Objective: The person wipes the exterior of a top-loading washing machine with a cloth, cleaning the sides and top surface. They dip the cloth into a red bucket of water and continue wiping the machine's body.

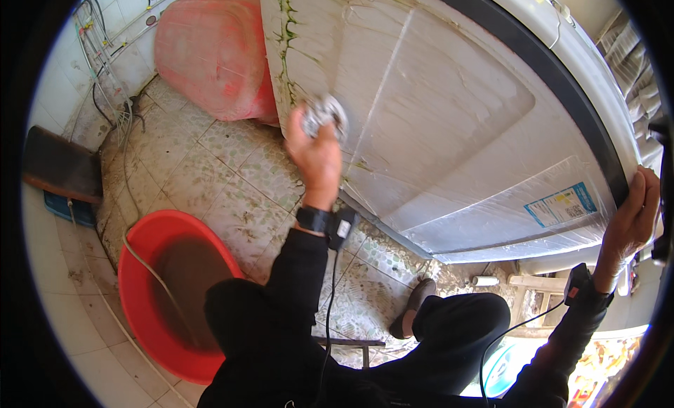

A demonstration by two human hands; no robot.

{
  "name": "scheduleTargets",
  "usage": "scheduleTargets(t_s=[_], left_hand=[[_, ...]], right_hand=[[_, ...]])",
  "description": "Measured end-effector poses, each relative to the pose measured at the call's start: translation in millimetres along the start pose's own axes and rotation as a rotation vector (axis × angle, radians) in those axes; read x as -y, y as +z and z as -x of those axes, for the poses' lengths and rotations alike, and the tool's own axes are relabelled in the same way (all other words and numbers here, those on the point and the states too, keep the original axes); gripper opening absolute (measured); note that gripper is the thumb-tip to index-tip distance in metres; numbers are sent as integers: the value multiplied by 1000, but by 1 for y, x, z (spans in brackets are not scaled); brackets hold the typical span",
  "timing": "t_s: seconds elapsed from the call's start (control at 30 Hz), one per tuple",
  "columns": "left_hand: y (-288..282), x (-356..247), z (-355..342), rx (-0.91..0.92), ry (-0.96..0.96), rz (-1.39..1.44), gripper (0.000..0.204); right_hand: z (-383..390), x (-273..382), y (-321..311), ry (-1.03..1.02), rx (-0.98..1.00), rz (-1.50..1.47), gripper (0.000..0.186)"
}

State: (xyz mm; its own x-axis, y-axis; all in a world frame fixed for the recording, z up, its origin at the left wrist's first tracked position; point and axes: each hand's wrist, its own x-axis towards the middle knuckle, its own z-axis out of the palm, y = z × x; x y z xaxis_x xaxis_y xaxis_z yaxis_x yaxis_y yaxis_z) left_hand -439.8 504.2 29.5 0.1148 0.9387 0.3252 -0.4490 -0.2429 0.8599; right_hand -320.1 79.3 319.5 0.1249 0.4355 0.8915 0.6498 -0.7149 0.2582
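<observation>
A large white appliance door (449, 120), wrapped in clear film and streaked green along its left edge, fills the upper middle. My left hand (317, 155) presses a silvery metal scrubber (324, 114) against the door's lower left part. My right hand (635, 215) grips the door's dark right edge (618, 176). Both forearms are in dark sleeves with small black devices strapped at the wrists.
A red basin (144, 295) holding brown water stands on the tiled floor at lower left, with a white hose running into it. A big red tub (210, 57) leans at the back wall. Pipes and cables (105, 78) run along the tiled wall. My shoe (414, 306) rests on the pebbled floor.
</observation>
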Motion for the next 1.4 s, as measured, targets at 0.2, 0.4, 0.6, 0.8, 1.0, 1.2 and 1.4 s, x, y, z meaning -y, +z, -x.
scheduleTargets(t_s=[0.2, 0.4, 0.6, 0.8, 1.0, 1.2, 1.4], left_hand=[[24, -21, 27, 87, 392, -275, 39], [20, -14, 120, 345, 309, -185, 45], [9, -8, 98, 333, 286, -184, 37], [11, -3, 33, 19, -150, 129, 30], [25, -20, 123, 300, 227, -214, 38], [23, -34, 138, 457, 228, -97, 35], [47, -79, 55, 210, 245, 5, 30]], right_hand=[[-2, 6, 0, -2, -11, -3, 18], [-4, 8, 1, 3, -18, 35, 17], [-8, 15, 1, -22, -28, 9, 14], [-12, 26, 1, -41, -38, -15, 14], [-13, 34, 2, -57, -71, -13, 10], [-15, 38, 0, -30, -63, -22, 11], [-17, 43, 0, -39, -97, 33, 11]])
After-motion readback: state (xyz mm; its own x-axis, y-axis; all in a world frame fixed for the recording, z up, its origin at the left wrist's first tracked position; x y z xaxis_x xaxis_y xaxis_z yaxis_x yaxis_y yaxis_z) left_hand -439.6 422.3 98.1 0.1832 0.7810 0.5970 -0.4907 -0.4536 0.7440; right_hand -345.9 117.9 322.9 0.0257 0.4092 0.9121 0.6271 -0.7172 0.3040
